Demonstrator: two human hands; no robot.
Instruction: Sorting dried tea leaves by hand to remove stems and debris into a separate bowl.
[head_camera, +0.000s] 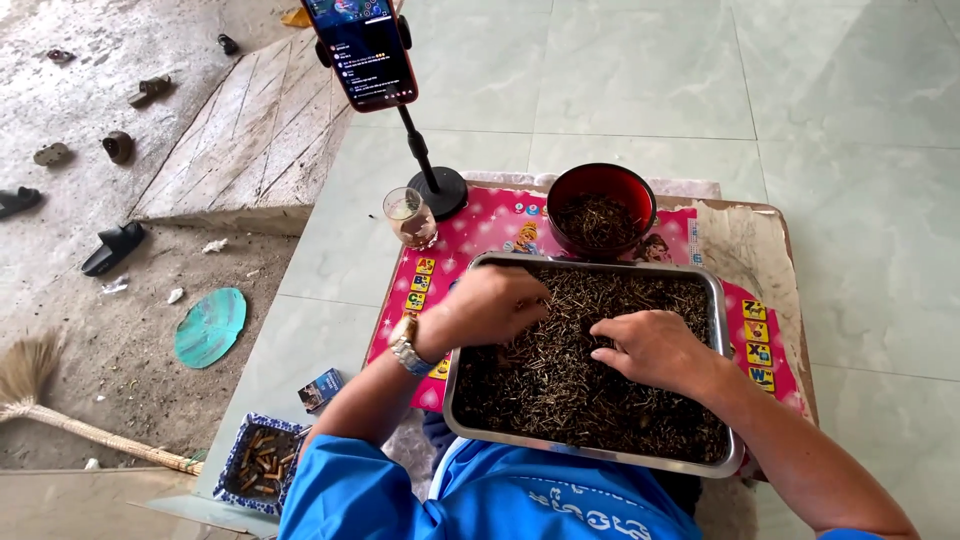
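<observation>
both grips (495, 305) (650, 348) in wiry twigs (570, 390)

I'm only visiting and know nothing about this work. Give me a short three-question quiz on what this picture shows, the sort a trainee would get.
1. True or false: both hands rest in the metal tray of dark dried bits.
2. Which stands beyond the tray on the pink mat? A) a red bowl B) a kettle C) a basket
3. Fill in: the left hand has a ____ on its wrist.

Key
1. True: the left hand and the right hand both lie on the dried bits.
2. A: the red bowl holds the same dark bits.
3. A wristwatch.
</observation>
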